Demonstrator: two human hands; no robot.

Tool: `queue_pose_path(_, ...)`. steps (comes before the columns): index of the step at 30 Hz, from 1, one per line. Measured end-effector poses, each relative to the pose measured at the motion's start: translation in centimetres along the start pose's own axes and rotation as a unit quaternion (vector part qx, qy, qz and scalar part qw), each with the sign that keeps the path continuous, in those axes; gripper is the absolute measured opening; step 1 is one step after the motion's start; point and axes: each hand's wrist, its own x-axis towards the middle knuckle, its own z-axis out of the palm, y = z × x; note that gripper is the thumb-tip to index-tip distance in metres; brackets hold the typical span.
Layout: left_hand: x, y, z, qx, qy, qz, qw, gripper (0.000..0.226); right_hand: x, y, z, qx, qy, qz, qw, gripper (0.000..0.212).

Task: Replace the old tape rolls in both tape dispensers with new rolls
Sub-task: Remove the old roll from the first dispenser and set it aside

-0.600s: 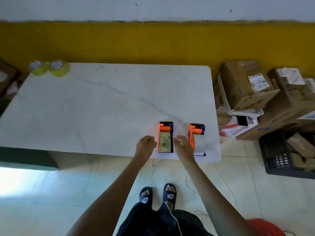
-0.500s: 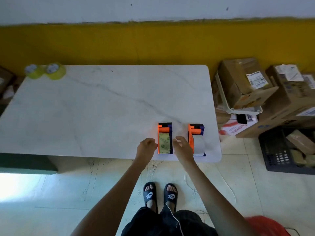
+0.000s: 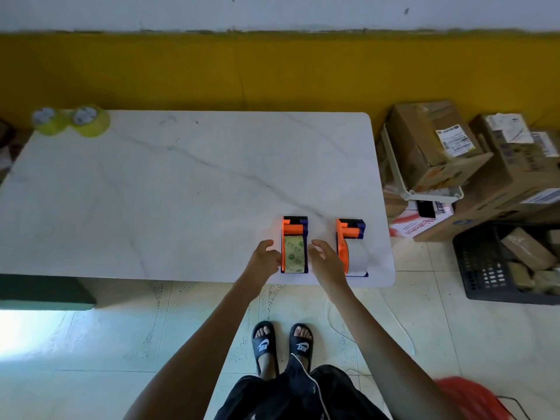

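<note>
Two yellow-green tape rolls sit way off at the bench's 10 o'clock corner, tons of bare marble between. Left hand has fingers loosely curled, touching the left dispenser's side at 5 o'clock near the front edge. Right hand, fingers spread, sits in the gap beside it. The right dispenser is close to the bench's right edge.

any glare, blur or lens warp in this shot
Head view: a blown-out patch of light on the pale tiled floor at lower left; the white marble-look table bows from wide-angle distortion; the two yellow-green tape rolls at its far left corner look soft; both orange tape dispensers stay fairly sharp.
</note>
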Motion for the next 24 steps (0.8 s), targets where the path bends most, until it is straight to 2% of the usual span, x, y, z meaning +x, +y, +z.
queue_pose_path(7, 0.0, 2.6, -0.1, -0.042, 0.002, 0.007, 0.999, 0.041, 0.3, -0.8, 0.5, 0.002, -0.013, -0.025, 1.0, 0.035)
queue_pose_path(14, 0.0, 4.6, -0.3, -0.057, -0.007, 0.003, 0.998, 0.012, 0.7, -1.3, 1.4, 0.03, 0.002, -0.05, 0.998, 0.027)
queue_pose_path(19, 0.0, 4.4, -0.4, -0.052, -0.006, 0.003, 0.999, 0.016, 1.2, -1.2, 1.6, 0.047, -0.007, -0.047, 0.998, 0.02)
queue_pose_path(24, 0.1, 4.1, -0.3, -0.041, -0.005, 0.0, 0.999, 0.017, 1.6, -0.7, 1.6, 0.011, 0.01, -0.067, 0.998, 0.021)
